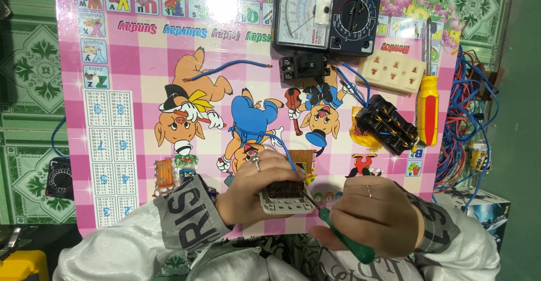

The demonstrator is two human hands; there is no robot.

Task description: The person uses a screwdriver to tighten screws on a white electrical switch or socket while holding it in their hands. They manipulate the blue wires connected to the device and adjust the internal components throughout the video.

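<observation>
While held, pale socket [284,197], brown-faced, blue-wired

A large pink checked chart [141,89] with cartoon pigs, letter tiles and number tables lies flat. At the chart's far edge sits a black meter [327,13] with a white dial face. Off the chart's near right corner stands a dark printed box [484,208].

Far ahead of you, an analog multimeter [328,12] lies on the pink cartoon board [135,89]. Near it sit a black breaker [304,67] and a cream socket strip [394,72]. To the right lies a yellow-handled screwdriver [428,107], with a black terminal block [386,124] just beside it.
</observation>
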